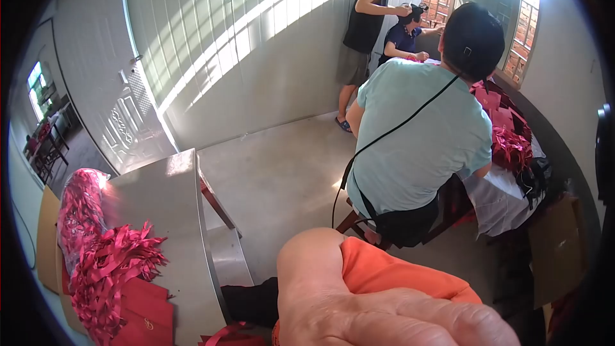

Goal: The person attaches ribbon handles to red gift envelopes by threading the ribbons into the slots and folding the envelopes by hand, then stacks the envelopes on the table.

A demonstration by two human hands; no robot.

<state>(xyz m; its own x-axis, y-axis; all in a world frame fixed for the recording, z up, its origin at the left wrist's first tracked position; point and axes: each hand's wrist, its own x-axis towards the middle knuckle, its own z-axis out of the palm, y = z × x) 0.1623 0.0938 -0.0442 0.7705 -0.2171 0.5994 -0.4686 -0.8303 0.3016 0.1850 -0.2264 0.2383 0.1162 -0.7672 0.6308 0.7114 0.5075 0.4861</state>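
Note:
Very close to the camera, at the bottom centre, is my right hand (391, 320), its back turned up and its fingers stretched toward the lower right. Nothing shows between the fingers, though the frame's edge cuts off part of the hand. Orange cloth (397, 272) lies just behind it. My left hand is not visible. To the left, a grey table (154, 195) bears a heap of dark pink ribbons (115, 269), a clear bag of similar ribbons (82, 208) and red flat pieces with a small gold mark (144, 314).
A person in a light green shirt (416, 134) sits ahead with their back to me, beside red bags and ribbons (509, 144). Farther back, a person stands (366, 25) by a seated one (403, 41). A door (102, 64) is at left, cardboard (557, 250) at right.

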